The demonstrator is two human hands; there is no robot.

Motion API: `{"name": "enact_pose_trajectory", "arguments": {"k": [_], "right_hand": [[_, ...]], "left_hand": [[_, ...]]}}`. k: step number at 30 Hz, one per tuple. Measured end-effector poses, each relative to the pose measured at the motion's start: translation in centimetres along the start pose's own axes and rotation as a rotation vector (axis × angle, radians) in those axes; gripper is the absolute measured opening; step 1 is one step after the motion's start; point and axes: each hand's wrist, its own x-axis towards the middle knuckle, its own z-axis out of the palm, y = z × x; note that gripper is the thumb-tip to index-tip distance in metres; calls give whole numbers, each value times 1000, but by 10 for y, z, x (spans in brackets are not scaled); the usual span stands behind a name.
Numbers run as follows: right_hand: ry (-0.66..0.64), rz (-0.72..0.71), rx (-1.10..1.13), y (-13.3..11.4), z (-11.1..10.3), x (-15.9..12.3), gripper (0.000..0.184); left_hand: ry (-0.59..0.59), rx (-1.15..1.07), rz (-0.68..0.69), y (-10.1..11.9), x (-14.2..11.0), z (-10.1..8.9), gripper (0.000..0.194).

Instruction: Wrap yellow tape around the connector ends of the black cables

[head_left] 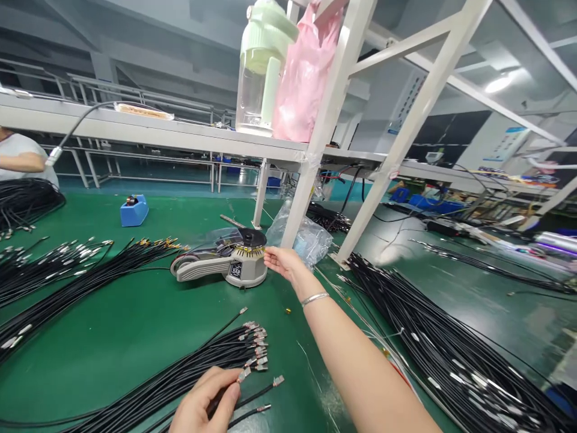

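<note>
The left hand (pixel 205 400) pinches one cable end (pixel 244 375); the bundle (pixel 198 364) seemingly waits. The right hand (pixel 286 264) bunches its fingertips at the tape dispenser (pixel 249 272), grip unclear.

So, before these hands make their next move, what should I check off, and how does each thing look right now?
1. Cable end gripped: ok; the left hand pinches a connector between thumb and finger.
2. Right hand at the tape dispenser: ok; its fingertips are at the dispenser's side.
3. Tape between the right fingertips: cannot tell; too small to see.
4. Dispenser standing upright on the green tabletop: ok.
5. Nearby cable ends gathered together: not ok; two loose ends lie apart from the bundle.
6. Tabletop free of stray bits: not ok; a small gold-coloured piece lies near the right forearm.
</note>
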Motion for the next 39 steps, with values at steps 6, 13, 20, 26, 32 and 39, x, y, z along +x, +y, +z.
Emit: {"name": "enact_pose_trajectory", "arguments": {"k": [6, 13, 20, 26, 32, 39], "right_hand": [[-6, 23, -6, -8, 5, 0, 29], [-50, 25, -11, -4, 9, -3, 28], [46, -122, 35, -9, 15, -18, 27], [73, -282, 97, 47, -9, -121, 13], [-42, -167, 178, 144, -2, -228, 22], [-56, -177, 278, 150, 21, -231, 26]], "left_hand": [[4, 61, 75, -4, -4, -1, 25], [24, 112, 150, -8, -3, -1, 22], [107, 188, 270, 3, -7, 0, 17], [261, 301, 363, 18, -17, 2, 16], [201, 361, 463, 19, -22, 3, 14], [148, 370, 513, 24, -28, 2, 19]]}}
